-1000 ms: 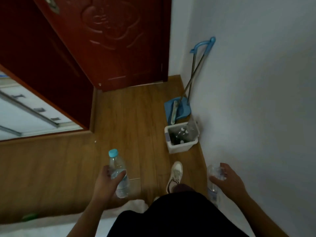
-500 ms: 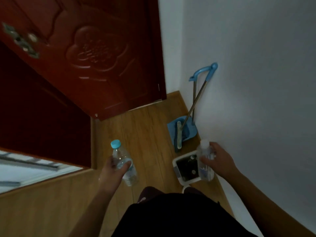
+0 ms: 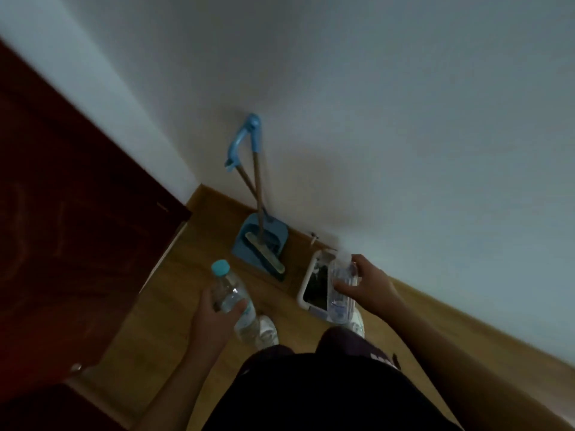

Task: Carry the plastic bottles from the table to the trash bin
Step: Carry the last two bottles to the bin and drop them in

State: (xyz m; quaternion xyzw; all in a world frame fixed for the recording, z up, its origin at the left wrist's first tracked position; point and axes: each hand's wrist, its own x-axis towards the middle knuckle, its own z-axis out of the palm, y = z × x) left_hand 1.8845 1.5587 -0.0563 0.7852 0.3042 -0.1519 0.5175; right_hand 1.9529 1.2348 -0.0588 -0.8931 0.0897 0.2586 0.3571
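Observation:
My left hand (image 3: 214, 321) grips a clear plastic bottle with a teal cap (image 3: 233, 298), held tilted above the wooden floor. My right hand (image 3: 368, 286) holds a second clear bottle (image 3: 341, 289) right over the white trash bin (image 3: 306, 286), which stands on the floor against the wall. The bin's dark inside shows to the left of that bottle; its contents are hard to make out. Both bottles look nearly empty.
A blue dustpan (image 3: 259, 241) with a long-handled broom (image 3: 252, 169) leans on the white wall just left of the bin. A dark red door (image 3: 71, 213) fills the left side. My shoes (image 3: 267, 331) stand close to the bin on the wooden floor.
I have stepped closer and turned right toward the wall. My right hand's bottle has stayed over the bin's opening, and the left bottle stays raised beside it.

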